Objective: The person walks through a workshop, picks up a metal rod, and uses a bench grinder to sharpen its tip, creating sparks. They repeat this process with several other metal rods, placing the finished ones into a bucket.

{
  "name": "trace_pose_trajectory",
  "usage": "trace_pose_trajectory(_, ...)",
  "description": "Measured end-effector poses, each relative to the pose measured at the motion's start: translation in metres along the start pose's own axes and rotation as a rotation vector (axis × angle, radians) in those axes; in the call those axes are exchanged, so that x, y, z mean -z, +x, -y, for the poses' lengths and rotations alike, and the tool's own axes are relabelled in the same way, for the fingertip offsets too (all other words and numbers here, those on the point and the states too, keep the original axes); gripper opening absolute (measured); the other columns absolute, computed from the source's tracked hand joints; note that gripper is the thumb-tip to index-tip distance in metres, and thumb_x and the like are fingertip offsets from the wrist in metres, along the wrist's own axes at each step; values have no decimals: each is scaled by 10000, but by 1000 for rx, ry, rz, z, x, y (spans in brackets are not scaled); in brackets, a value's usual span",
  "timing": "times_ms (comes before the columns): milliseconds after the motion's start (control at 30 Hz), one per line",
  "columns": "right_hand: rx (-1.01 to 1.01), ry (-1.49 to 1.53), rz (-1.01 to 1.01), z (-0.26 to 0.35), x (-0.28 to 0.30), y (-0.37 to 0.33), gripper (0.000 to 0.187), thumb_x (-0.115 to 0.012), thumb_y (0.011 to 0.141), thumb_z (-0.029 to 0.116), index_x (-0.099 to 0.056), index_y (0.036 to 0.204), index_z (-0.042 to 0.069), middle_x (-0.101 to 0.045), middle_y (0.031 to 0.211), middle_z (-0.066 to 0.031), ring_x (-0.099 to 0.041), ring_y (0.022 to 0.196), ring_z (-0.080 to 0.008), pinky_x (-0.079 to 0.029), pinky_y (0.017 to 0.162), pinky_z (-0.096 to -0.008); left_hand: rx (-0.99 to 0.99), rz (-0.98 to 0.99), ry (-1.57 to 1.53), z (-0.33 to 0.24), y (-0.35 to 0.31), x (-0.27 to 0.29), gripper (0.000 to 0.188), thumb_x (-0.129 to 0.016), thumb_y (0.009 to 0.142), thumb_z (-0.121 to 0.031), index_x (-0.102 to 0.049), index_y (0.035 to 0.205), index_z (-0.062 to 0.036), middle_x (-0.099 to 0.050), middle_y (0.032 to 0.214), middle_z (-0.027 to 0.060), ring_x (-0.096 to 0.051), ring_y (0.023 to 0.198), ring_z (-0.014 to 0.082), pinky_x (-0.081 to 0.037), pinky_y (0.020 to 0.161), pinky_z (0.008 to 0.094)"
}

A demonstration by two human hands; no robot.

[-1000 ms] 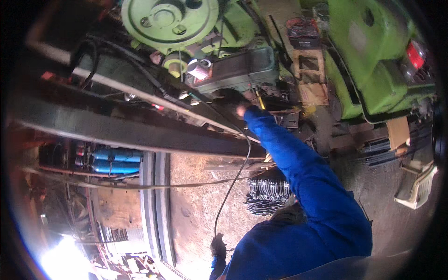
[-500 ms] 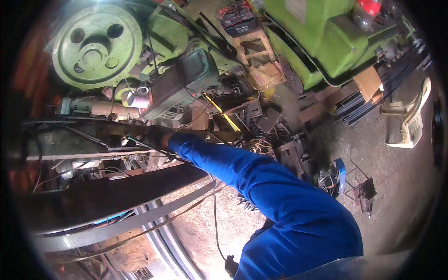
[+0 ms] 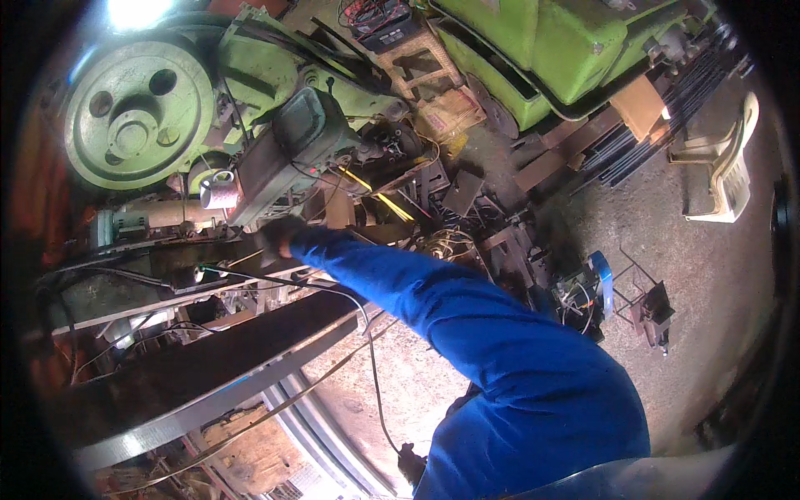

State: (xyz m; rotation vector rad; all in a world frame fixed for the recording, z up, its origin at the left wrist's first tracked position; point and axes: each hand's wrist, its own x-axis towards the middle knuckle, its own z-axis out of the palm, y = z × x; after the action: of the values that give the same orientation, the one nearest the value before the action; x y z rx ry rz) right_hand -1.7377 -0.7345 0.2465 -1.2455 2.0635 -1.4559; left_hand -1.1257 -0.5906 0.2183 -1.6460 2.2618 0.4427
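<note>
My right arm, in a blue sleeve (image 3: 467,317), reaches from the lower right across to the left. At its end my right hand (image 3: 279,239), in a dark glove, is over the far side of a long dark metal beam (image 3: 158,271). Its fingers are too dark to make out. A thin pale rod (image 3: 247,257) slants from beside it. Close by, a dark cable (image 3: 364,321) with a green part near its end (image 3: 204,271) lies across the beam and loops down to a dark shape (image 3: 410,461) at the lower edge, which I cannot identify. My left hand does not show.
A pink-and-white mug (image 3: 220,192) stands beyond the beam, near a large green wheel (image 3: 137,125). Green machinery (image 3: 550,50) fills the top. A white plastic chair (image 3: 725,167) and dark metal bars (image 3: 642,142) are at right. A wide steel beam (image 3: 208,358) crosses below.
The scene has shifted up and to the left in the view. My right hand stays near the beam, and the cable now bows out in a rounder loop. A bottle at upper right has left the view.
</note>
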Motion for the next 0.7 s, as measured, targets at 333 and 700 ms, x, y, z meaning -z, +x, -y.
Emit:
trace_pose_trajectory(333, -6, -417, -534, -98, 72, -39, 386, -538, 811, 298, -593, 1109, 58, -652, 1006, -185, -637, 921, -325, -491, 826, -451, 97, 6, -318, -3, -13, -6, 282, -515, 897, -237, -618, 1035, -14, -561, 733, 90, -549, 557, 187, -496, 548, 311)
trace_pose_trajectory(700, -19, -440, -155, -137, 119, -7, 485, -562, 837, 389, -557, 1220, 92, -543, 1252, -176, -497, 1165, -358, -419, 962, -415, -114, 84, -69, 58, -10, -61, 388, -404, 917, -168, -493, 1292, -120, -591, 1134, 196, -604, 993, 319, -513, 798, 429)
